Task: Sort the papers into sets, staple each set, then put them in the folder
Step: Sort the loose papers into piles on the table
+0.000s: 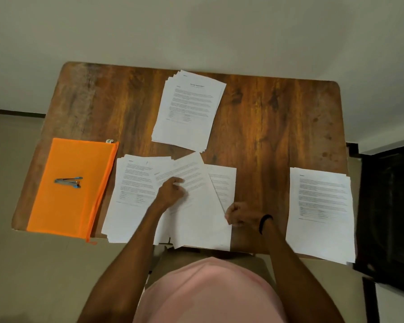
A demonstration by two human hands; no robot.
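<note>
1. Just beyond the pink shirt (210, 292), the tilted sheet (196, 206) is pinched at its right edge by the right hand (240, 214).
2. The left hand (170, 192) fingers lie curled on it; whether it is grasped cannot be told.
3. The sheet should be lifted singly and squared onto its matching stack.

Head-worn view, steeply downward (wide-angle), close over the table (254, 127)

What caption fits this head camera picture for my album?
Left hand and right hand handle a tilted sheet among paper piles on a wooden table; stapler lies on the orange folder.
</note>
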